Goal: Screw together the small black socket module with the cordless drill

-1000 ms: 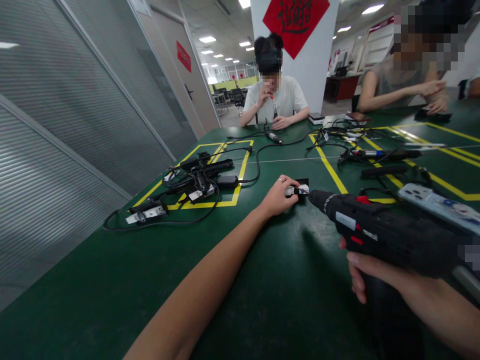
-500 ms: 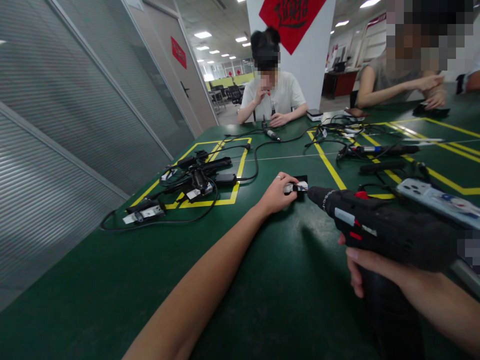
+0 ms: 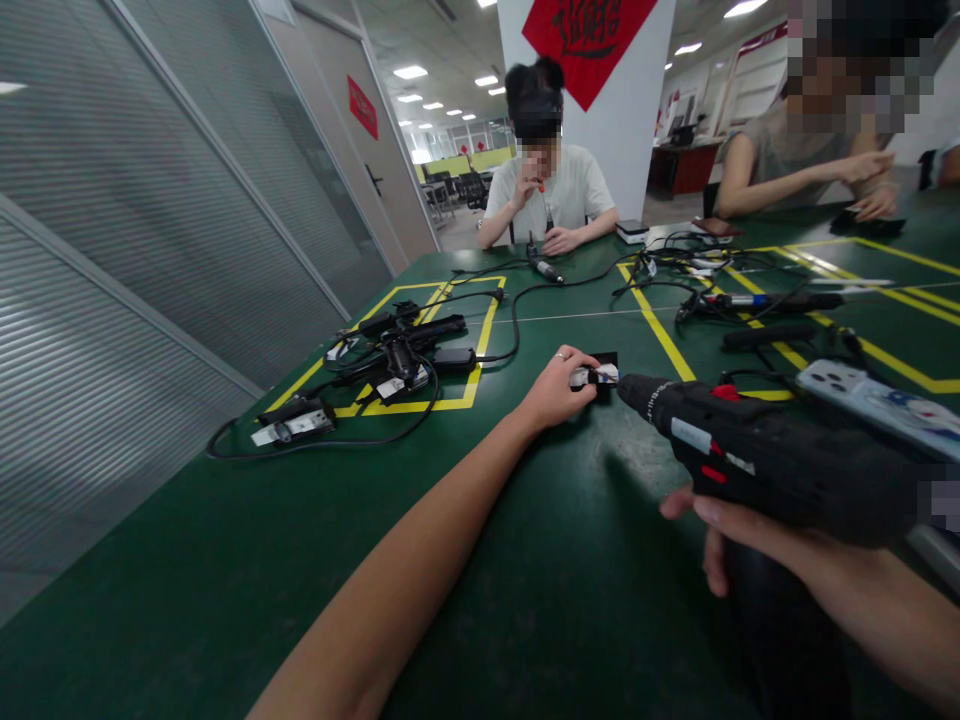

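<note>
The left hand (image 3: 559, 388) was closed around a small white-and-black part (image 3: 604, 375), its grip pinching it down near the middle of the dark green tabletop (image 3: 225, 560). The right hand (image 3: 757, 530) held a black power drill with red details (image 3: 780, 450) by its handle; one finger pointed forward, apart from the others. The drill's nose was at the right end of the part, but whether they touched, I could not tell.

The left edge of the tabletop ran slantwise beside a grey glass partition with blinds (image 3: 150, 250). Green surface spread on both sides of the left forearm and below the drill, so there was some room for moving toward the near side.

To the left of the hand, a heap of black devices with cables (image 3: 401, 355) lay across yellow tape lines (image 3: 480, 340), and a long black cable (image 3: 514, 315) curved behind the hand. On the right, the way was more crowded: a pale blue flat case (image 3: 877, 405) lay just behind the drill, and farther there were a black bar (image 3: 769, 337) and more tangled wires (image 3: 675, 262). One person in a white shirt (image 3: 551, 200) sat across, and another person in grey (image 3: 795, 170) sat at the far right.
</note>
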Demonstrator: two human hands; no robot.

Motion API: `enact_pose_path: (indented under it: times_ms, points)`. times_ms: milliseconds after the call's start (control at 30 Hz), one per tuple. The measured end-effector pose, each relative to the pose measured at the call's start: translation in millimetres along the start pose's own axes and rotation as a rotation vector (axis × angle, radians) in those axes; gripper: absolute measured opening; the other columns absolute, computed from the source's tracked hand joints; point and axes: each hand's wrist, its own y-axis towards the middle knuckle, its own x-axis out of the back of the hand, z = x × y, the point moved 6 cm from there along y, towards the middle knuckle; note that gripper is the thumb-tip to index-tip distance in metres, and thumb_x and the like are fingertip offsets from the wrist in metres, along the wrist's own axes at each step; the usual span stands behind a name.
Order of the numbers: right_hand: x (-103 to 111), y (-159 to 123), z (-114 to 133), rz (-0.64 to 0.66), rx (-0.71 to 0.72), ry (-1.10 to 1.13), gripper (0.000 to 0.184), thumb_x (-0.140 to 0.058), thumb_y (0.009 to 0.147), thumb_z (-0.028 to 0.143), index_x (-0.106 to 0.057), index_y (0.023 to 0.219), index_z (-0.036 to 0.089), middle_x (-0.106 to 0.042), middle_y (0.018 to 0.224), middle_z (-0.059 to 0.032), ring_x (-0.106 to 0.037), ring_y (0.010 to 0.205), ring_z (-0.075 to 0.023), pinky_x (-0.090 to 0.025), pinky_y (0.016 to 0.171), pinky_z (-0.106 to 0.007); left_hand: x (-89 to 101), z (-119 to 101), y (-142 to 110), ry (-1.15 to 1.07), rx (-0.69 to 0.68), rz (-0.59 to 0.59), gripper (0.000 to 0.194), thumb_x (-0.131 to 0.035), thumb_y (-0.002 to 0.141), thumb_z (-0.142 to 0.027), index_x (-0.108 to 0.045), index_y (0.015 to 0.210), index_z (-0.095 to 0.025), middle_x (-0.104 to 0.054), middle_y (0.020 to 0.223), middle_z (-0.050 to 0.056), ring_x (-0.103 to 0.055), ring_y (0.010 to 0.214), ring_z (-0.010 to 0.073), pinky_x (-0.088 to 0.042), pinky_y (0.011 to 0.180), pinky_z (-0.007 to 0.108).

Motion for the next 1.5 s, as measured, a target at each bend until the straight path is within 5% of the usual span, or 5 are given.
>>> enact_pose_path:
  times_ms: [300, 1000, 1500]
  points:
    - [11, -8, 0, -0.026, -0.096, -0.16, 0.032, -0.061, 0.077, 0.058, -0.069, 0.075, 0.027, -0.071, 0.057, -0.0002, -0.069, 0.056, -0.022, -0.057, 0.061, -0.032, -2.4, 3, 1, 0.004, -0.011, -0.005, 0.032, -0.056, 0.077, -0.018, -0.059, 0.109, -0.019, -0.051, 0.109, 0.007, -0.051, 0.107, 0.0183, -0.041, 0.102, 0.034]
    - [7, -7, 19, -0.075, 0.004, -0.157, 0.026, -0.064, 0.07, 0.056, -0.07, 0.069, 0.03, -0.069, 0.05, 0.0001, -0.067, 0.048, -0.0231, -0.057, 0.055, -0.035, -1.5, 3, 1, -0.007, -0.012, -0.004, 0.031, -0.056, 0.077, -0.019, -0.06, 0.108, -0.019, -0.05, 0.108, 0.006, -0.052, 0.105, 0.0182, -0.041, 0.102, 0.034]
    - [2, -1, 13, -0.043, 0.022, -0.065, 0.025, -0.065, 0.073, 0.05, -0.064, 0.08, 0.026, -0.072, 0.075, -0.0006, -0.062, 0.042, -0.0179, -0.059, 0.053, -0.04, -3.1, 7, 2, -0.019, -0.013, -0.002, 0.036, -0.068, 0.074, -0.022, -0.06, 0.108, -0.02, -0.049, 0.11, 0.007, -0.051, 0.106, 0.0195, -0.041, 0.101, 0.036]
